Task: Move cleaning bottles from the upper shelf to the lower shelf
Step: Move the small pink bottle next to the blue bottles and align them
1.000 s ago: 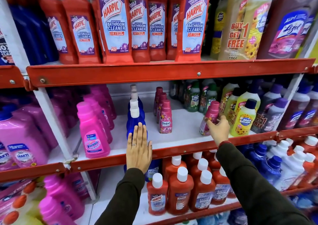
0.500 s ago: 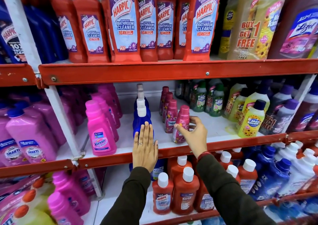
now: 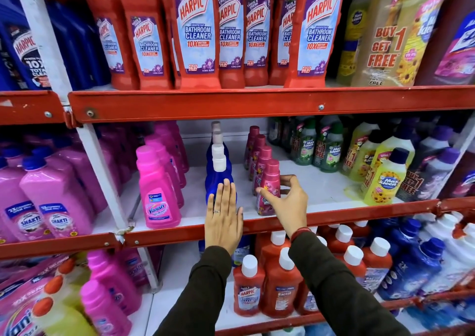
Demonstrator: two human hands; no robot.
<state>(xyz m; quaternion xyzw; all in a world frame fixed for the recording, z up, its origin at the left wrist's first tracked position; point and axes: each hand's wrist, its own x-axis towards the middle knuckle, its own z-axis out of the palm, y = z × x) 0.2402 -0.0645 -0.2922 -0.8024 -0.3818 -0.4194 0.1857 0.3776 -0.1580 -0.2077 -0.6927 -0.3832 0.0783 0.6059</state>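
My left hand point(image 3: 223, 216) lay flat and empty against the blue bottle point(image 3: 218, 181), my right hand point(image 3: 288, 202) spread loosely around the small pink bottle point(image 3: 268, 186) standing on the middle shelf point(image 3: 334, 216); I judged squaring it up came first.

Dark olive sleeves point(image 3: 205, 292), silver ring point(image 3: 216, 210), red wristband point(image 3: 300, 232)

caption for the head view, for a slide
Right hand open around a small pink bottle on the middle shelf, left hand flat against a blue bottle.
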